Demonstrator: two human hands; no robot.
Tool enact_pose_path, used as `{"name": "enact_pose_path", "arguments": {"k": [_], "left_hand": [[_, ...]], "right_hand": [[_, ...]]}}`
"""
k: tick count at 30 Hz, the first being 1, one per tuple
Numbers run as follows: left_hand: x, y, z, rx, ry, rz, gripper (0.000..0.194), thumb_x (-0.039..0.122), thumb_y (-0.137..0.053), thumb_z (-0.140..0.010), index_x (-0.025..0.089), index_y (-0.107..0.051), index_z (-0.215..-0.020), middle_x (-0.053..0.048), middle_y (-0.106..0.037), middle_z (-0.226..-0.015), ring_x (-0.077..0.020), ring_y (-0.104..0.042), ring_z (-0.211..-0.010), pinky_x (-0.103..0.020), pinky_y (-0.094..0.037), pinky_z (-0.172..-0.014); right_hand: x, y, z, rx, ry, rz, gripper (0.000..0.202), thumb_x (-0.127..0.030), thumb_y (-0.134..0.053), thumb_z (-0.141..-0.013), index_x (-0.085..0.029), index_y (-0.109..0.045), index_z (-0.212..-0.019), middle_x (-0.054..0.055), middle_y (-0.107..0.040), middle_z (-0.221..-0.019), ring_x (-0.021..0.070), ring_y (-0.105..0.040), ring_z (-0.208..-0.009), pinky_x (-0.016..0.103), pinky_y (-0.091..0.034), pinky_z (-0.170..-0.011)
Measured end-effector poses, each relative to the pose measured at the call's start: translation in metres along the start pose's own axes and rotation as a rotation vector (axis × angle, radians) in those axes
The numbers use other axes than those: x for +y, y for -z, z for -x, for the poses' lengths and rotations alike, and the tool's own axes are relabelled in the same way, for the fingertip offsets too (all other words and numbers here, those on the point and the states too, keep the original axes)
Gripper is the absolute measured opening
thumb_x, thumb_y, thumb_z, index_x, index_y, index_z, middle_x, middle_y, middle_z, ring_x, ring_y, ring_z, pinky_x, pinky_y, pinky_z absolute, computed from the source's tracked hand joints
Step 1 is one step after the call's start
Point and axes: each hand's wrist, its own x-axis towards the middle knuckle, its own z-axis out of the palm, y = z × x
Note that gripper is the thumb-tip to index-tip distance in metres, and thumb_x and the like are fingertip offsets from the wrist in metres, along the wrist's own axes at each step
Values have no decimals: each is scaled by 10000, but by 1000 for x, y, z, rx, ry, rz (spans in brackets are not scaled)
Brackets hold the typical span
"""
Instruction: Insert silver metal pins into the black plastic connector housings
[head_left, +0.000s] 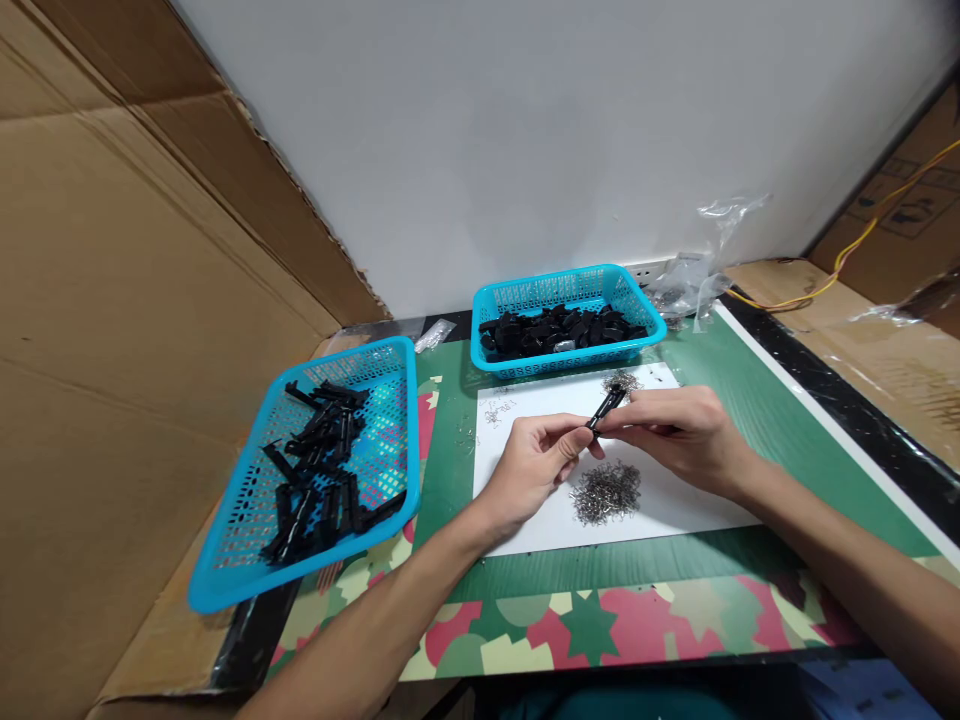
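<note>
Both hands meet above a white sheet on the green mat. My left hand is closed on the lower end of a slim black plastic part, which is tilted up to the right. The fingertips of my right hand are pinched together against the right side of that same part; whether they also hold something small is hidden. Just below the hands lies a pile of small metal pieces, and a smaller metal pile sits behind the part.
A blue basket with long black parts stands at left. Another blue basket with black pieces stands at the back. Clear plastic bags, yellow wires and cardboard are at right; tall cardboard flanks the left.
</note>
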Motion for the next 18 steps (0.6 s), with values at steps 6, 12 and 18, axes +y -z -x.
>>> {"name": "enact_pose_path", "arguments": {"k": [6,12,18], "left_hand": [[1,4,-1,169,-213,-325,442,416,-848,-863,242,-758,-1259,-65,-744,-1156,-118,-559,-743,-234,-431,-597],[-5,10,1,245,-434,-743,158,288,-822,-902,230,-784,-1045,-18,-786,-988,-149,-643,-770,-280,-491,-666],[-10,10,1,230,-447,-933,160,262,-777,-937,225,-781,-1093,-28,-802,-996,-187,-692,-838,-336,-551,-761]], "right_hand": [[3,0,0,-8,-45,45,174,-214,-658,-1022,-210,-793,-913,-2,-787,-750,101,-646,-560,225,-465,-535],[9,-4,4,-122,-141,6,181,-217,-644,-1019,-202,-803,-934,14,-797,-786,111,-660,-593,228,-459,-547],[12,-2,4,-253,-219,95,143,-257,-666,-1001,-194,-794,-1006,21,-715,-751,139,-609,-608,265,-450,-574]]}}
